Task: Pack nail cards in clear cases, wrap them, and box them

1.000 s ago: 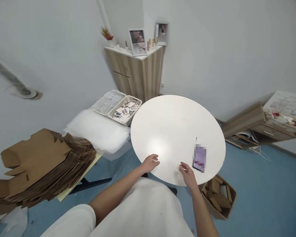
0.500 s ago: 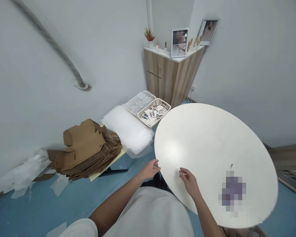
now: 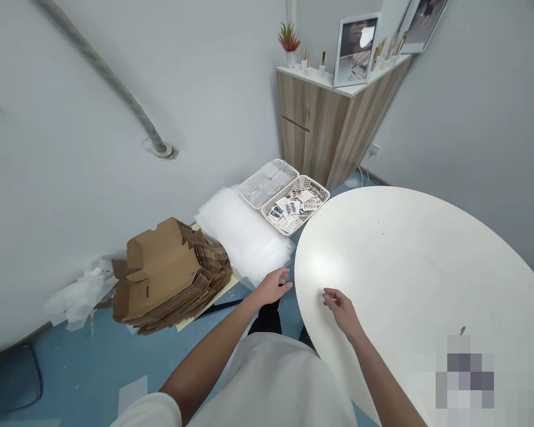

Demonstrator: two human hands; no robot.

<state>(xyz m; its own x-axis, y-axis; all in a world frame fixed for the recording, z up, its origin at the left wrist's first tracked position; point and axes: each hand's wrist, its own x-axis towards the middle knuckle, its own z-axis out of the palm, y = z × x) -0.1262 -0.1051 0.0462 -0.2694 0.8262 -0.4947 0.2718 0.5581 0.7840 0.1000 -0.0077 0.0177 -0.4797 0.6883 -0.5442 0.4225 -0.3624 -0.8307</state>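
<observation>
My left hand [image 3: 273, 286] hovers off the left edge of the round white table [image 3: 409, 261], fingers loosely spread and holding nothing. It sits just in front of a pile of clear plastic bags [image 3: 244, 234]. My right hand [image 3: 340, 308] rests over the table's near-left part, fingers relaxed and slightly curled, with nothing in it. Left of the bags lies a stack of flat brown cardboard boxes [image 3: 169, 276].
Two white baskets stand beyond the bags: one with small printed packets [image 3: 296, 204], one with clear items [image 3: 267, 181]. A wooden cabinet [image 3: 333, 118] with frames and a plant fills the corner. Loose plastic [image 3: 78, 293] litters the blue floor. A blurred object [image 3: 465, 370] lies on the table.
The view has swung left, so the table slid right and the boxes and bags came nearer the middle. My left hand has moved off the table edge toward the bags.
</observation>
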